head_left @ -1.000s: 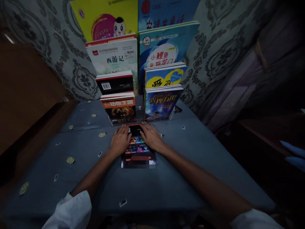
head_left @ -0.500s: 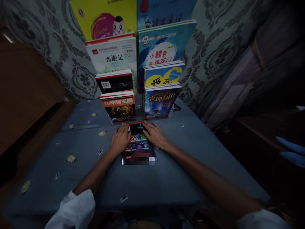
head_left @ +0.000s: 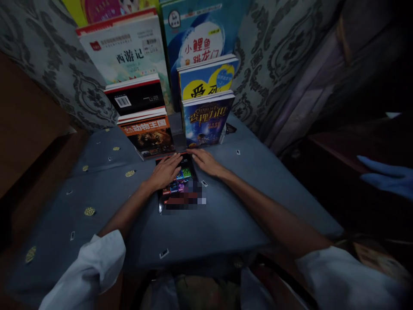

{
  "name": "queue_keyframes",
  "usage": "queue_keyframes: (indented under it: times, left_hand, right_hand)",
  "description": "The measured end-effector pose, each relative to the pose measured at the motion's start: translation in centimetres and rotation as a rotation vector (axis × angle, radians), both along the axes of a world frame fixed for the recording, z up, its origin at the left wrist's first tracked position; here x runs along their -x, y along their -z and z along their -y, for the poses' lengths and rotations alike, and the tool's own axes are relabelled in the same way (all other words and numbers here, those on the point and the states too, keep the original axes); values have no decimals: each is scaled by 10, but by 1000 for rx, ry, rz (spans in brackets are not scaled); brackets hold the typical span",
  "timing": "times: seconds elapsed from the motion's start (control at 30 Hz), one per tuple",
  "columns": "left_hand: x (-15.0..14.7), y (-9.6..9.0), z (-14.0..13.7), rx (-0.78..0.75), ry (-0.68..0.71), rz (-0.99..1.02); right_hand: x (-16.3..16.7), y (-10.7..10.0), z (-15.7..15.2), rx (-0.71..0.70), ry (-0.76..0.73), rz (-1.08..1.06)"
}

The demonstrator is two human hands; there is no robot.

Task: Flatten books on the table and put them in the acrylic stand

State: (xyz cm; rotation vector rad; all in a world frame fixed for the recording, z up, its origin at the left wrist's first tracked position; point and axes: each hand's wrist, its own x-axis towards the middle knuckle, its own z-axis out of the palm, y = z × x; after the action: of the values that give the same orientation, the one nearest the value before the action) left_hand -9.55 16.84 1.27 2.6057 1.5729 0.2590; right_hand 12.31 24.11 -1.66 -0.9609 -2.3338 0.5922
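A dark book [head_left: 176,188] with colourful small pictures on its cover lies flat on the table, its lower part blurred out. My left hand [head_left: 166,171] rests flat across its upper left part, fingers stretched out. At its top right edge is my right hand [head_left: 206,162], palm down with fingers extended. Just beyond stand two rows of upright books: an animal book with a lion [head_left: 150,138] in front on the left, and a blue storybook [head_left: 209,122] in front on the right.
Behind these rise a black book [head_left: 137,98], a white book [head_left: 129,51], a yellow and blue book [head_left: 209,79] and a teal book [head_left: 203,36]. A grey-blue cloth [head_left: 222,219] covers the table. Patterned wallpaper [head_left: 274,43] is behind; a blue object [head_left: 387,174] shows at right.
The view has shifted, so the books sit higher and further left. My left hand has slid further over the flat book, and my right hand has moved off to its edge.
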Motion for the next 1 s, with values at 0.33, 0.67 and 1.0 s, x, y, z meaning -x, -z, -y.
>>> queue_keyframes:
  times: [0.33,0.67,1.0]
  left_hand:
    - [-17,-7,17,87,255,3]
    - [-32,-20,80,220,469,10]
    - [14,-18,49,52,55,311]
  right_hand:
    - [3,-6,9,-45,35,76]
    - [4,-11,19,-85,74,133]
    - [5,-10,22,-122,73,150]
